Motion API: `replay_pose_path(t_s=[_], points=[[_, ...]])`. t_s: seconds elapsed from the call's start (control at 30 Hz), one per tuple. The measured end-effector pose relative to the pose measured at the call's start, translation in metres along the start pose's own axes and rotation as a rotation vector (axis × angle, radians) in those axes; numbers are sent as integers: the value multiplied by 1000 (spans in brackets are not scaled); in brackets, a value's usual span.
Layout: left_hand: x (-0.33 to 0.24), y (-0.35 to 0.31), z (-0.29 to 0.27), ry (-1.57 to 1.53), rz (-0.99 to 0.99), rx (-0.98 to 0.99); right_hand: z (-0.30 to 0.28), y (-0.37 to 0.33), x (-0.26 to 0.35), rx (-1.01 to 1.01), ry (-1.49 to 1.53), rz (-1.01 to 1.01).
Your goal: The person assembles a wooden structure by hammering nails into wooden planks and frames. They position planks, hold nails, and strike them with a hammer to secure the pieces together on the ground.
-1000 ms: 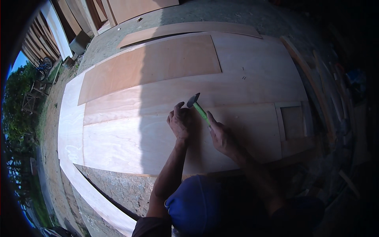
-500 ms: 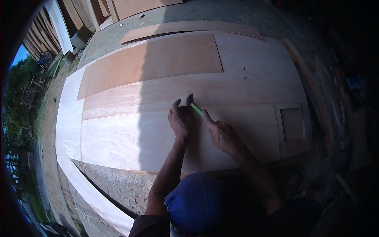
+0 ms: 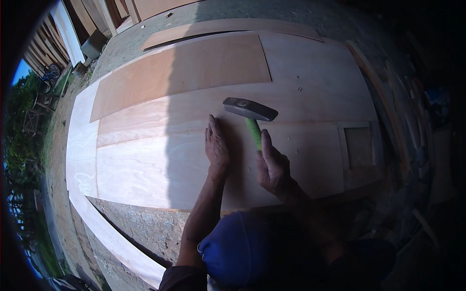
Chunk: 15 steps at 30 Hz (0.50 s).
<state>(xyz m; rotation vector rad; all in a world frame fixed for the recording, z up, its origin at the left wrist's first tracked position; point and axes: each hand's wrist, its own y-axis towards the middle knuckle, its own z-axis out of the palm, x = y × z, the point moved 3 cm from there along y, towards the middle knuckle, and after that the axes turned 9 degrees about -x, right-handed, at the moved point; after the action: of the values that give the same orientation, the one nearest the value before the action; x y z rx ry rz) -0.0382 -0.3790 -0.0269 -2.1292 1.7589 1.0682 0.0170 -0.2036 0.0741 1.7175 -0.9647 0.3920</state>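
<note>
My right hand (image 3: 274, 167) is wrapped round the green handle of a hammer (image 3: 250, 109). Its dark metal head is raised above a large pale plywood sheet (image 3: 291, 160). To the left of the hammer, my left hand (image 3: 216, 145) lies on the plywood with its fingers stretched out, near a seam that runs lengthwise. Nothing shows in that hand. Several small nails (image 3: 299, 88) lie loose on the sheet beyond the hammer.
A thinner brown panel (image 3: 218, 63) lies across the far part of the plywood, with a long strip (image 3: 233, 26) behind it. A square opening (image 3: 359, 148) is framed at the right end. Timber lengths (image 3: 376, 82) lie along the right, and a white board (image 3: 116, 242) stretches at lower left.
The hammer has been lifted from beside my left hand, and its head now appears larger. My left fingers, curled before, have straightened onto the plywood. The view has shifted slightly.
</note>
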Motion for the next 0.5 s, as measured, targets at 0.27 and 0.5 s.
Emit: replay_pose_path(t_s=[0.27, 0.5], points=[[-21, -4, -13, -15, -96, 51, -10, 7, 7, 186, -90, 86], [-9, 2, -16, 26, -10, 1, -1, 8, 0, 427, -235, 154]])
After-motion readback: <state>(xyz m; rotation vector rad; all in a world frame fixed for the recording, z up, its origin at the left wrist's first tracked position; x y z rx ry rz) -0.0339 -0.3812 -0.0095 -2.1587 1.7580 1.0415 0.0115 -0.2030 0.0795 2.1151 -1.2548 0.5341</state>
